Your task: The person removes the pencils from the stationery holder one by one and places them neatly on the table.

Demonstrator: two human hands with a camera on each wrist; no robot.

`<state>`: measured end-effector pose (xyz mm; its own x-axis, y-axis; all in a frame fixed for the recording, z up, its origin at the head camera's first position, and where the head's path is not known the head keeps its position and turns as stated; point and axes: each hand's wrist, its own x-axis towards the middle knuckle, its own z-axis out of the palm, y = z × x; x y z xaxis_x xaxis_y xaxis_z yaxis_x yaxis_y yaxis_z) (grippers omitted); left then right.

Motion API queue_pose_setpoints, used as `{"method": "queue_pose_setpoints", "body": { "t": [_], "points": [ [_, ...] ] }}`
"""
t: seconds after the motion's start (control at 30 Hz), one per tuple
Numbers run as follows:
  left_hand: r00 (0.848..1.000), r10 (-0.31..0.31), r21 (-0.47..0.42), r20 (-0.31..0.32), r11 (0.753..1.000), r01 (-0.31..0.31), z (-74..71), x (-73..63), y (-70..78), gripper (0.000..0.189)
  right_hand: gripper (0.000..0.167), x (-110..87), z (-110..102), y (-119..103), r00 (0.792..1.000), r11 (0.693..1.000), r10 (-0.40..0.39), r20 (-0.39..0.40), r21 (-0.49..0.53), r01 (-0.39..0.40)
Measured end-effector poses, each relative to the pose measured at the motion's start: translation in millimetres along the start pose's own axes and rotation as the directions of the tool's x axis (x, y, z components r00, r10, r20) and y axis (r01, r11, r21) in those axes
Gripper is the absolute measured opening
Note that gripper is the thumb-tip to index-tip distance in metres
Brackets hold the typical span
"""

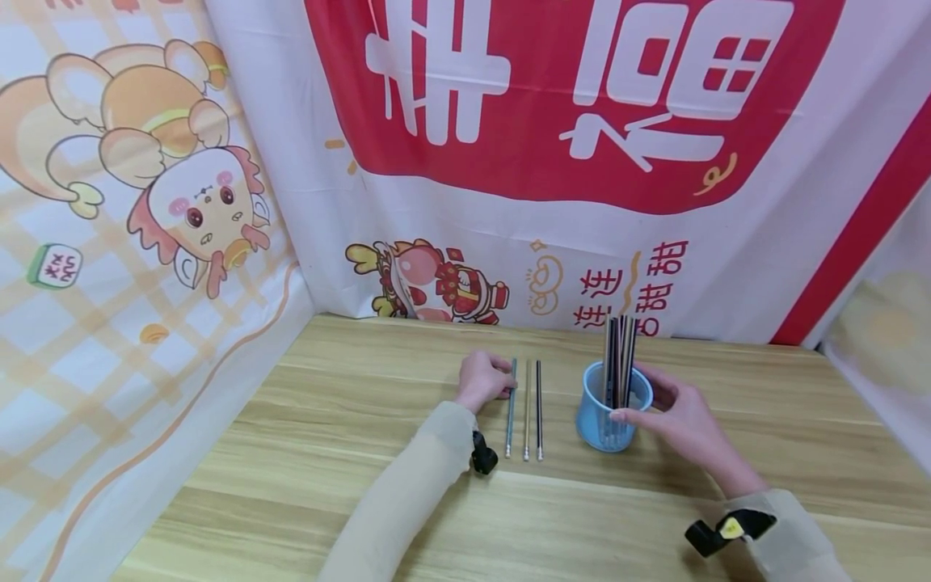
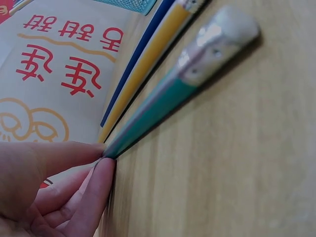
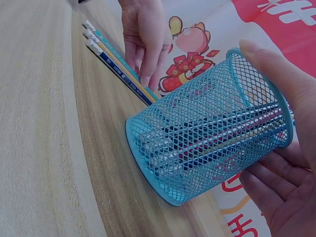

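Three pencils lie side by side on the wooden table: a teal pencil (image 1: pixel 511 416), a yellow pencil (image 1: pixel 527 412) and a dark blue pencil (image 1: pixel 539 408), white eraser ends toward me. My left hand (image 1: pixel 486 380) pinches the teal pencil between thumb and forefinger, as the left wrist view shows up close. To the right, a light blue mesh pencil cup (image 3: pixel 212 128) stands with several pencils (image 1: pixel 620 356) inside, eraser ends down. My right hand (image 1: pixel 680 416) holds the cup near its rim, thumb on the near side and fingers around the far side.
The wooden table (image 1: pixel 291 485) runs back to a white hanging cloth (image 1: pixel 465 186) with red and white print. Another printed cloth (image 1: pixel 145 339) hangs along the left side. Black wrist cameras sit on both sleeves.
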<state>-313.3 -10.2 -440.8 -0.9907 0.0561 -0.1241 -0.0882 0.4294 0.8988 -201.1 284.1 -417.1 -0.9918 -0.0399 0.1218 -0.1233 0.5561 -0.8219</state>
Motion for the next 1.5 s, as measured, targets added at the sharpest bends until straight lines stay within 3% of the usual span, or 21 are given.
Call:
{"method": "queue_pose_setpoints", "body": {
  "t": [0.43,0.63,0.83,1.03,1.23,1.33,1.5],
  "points": [
    [1.000,-0.017,0.008,-0.002,1.000,0.017,-0.4,2.2,0.0,0.031,0.090,0.8,0.0,0.6,1.000,1.000,-0.006,-0.002,-0.002,0.006],
    [1.000,0.001,-0.059,-0.012,0.998,-0.002,-6.2,-1.0,10.0,0.032,0.090,1.2,0.3,1.9,1.000,1.000,-0.013,-0.002,0.002,0.013],
    [0.995,0.095,-0.092,-0.026,0.991,-0.097,-16.3,-7.3,32.1,0.031,0.090,0.7,-0.3,1.0,1.000,1.000,-0.005,0.001,0.005,0.005],
    [0.979,0.205,-0.092,-0.008,0.975,-0.204,-19.4,-12.9,51.6,0.031,0.089,0.0,-0.1,0.3,1.000,1.000,-0.003,0.002,0.007,0.003],
    [0.969,0.242,-0.202,0.048,0.953,-0.227,-12.2,-21.5,66.7,0.036,0.089,0.1,-0.2,1.4,1.000,1.000,-0.003,-0.002,0.000,0.003],
    [0.956,0.281,-0.263,0.082,0.931,-0.252,-6.8,-24.7,71.9,0.039,0.089,0.5,-0.2,1.7,1.000,1.000,-0.005,-0.003,-0.002,0.005],
    [0.945,0.310,-0.257,0.108,0.927,-0.274,2.9,-30.5,82.0,0.039,0.090,1.2,-0.1,1.8,1.000,1.000,-0.008,-0.001,0.000,0.008]
  ]
}}
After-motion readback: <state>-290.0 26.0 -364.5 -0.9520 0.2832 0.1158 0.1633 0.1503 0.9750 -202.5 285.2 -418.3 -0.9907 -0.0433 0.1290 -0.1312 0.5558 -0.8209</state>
